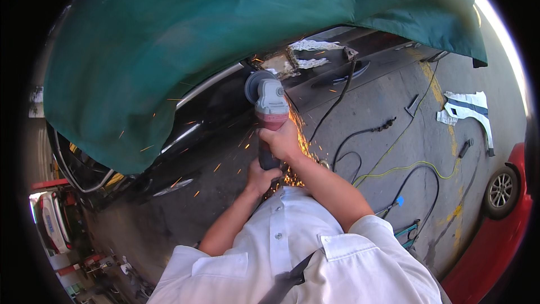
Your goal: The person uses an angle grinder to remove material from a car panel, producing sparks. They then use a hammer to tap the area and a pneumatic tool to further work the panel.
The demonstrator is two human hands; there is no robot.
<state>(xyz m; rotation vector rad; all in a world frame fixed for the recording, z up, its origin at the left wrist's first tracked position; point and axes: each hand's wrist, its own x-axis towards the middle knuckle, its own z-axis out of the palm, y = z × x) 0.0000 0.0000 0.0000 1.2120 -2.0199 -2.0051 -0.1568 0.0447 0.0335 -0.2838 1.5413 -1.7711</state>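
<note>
An angle grinder with a grey head and a red and dark body is in both my hands. My right hand is wrapped round the body just behind the head. Lower down, my left hand grips the dark rear end. The round disc meets the dark car body beside a rough, bare-metal patch. Orange sparks stream down past my right forearm and scatter to the left. A green cover drapes over the car above the disc, hiding much of it.
Hoses and a yellow-green cable wind across the grey floor to my right. A white fender panel lies farther out. A red car stands at the right edge, and another vehicle at far left.
</note>
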